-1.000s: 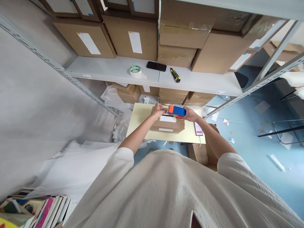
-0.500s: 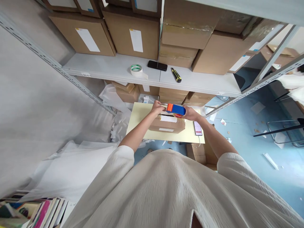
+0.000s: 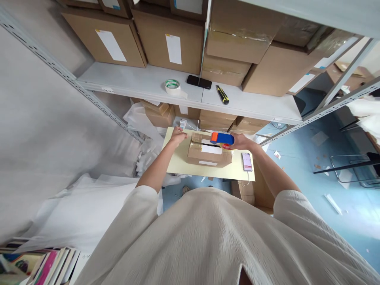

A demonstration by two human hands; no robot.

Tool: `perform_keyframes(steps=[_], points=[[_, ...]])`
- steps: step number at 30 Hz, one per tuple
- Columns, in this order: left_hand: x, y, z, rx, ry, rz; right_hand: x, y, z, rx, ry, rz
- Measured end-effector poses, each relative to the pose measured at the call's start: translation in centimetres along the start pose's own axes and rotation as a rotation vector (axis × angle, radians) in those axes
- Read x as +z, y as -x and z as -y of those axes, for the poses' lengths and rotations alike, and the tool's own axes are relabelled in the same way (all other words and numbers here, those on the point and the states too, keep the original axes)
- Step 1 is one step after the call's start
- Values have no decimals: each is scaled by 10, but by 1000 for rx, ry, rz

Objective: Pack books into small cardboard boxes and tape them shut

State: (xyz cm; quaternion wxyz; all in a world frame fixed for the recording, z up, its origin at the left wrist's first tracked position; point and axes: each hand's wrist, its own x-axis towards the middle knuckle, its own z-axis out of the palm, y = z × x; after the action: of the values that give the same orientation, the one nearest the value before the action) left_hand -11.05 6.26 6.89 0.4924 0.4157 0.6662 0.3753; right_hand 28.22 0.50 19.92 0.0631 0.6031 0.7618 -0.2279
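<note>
The left hand [image 3: 178, 136] has just moved away from the blue and orange tape dispenser [image 3: 224, 138]. Now it is out to the left of the brown cardboard box [image 3: 209, 157], over the pale yellow bench [image 3: 175, 158]. Its fingers are bent, but I cannot tell if they pinch something small. So only the right hand [image 3: 241, 141] has the dispenser now, and more of the box top shows.

The right fingers are wrapped around the right end of the dispenser, over the far right part of the box. I cannot tell if the two touch. The box sits in the middle of the bench, with white labels on it and a thin dark line along its top. A phone with a lit screen [image 3: 246, 162] lies on the bench, just right of the box. A small white plastic thing [image 3: 183, 124] is just past the left hand.
</note>
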Motion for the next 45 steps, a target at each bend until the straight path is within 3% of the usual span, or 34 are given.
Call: perform_keyframes(steps=[9, 23, 35, 45], points=[[-20, 22, 24, -134, 64, -36, 12, -35, 29, -45, 167, 129], [-30, 12, 78, -164, 136, -26, 25, -52, 71, -16, 274, 206], [-4, 8, 110, -210, 130, 49, 30, -53, 78, 28, 327, 209], [23, 27, 101, -155, 79, 51, 32, -55, 80, 48, 327, 201]])
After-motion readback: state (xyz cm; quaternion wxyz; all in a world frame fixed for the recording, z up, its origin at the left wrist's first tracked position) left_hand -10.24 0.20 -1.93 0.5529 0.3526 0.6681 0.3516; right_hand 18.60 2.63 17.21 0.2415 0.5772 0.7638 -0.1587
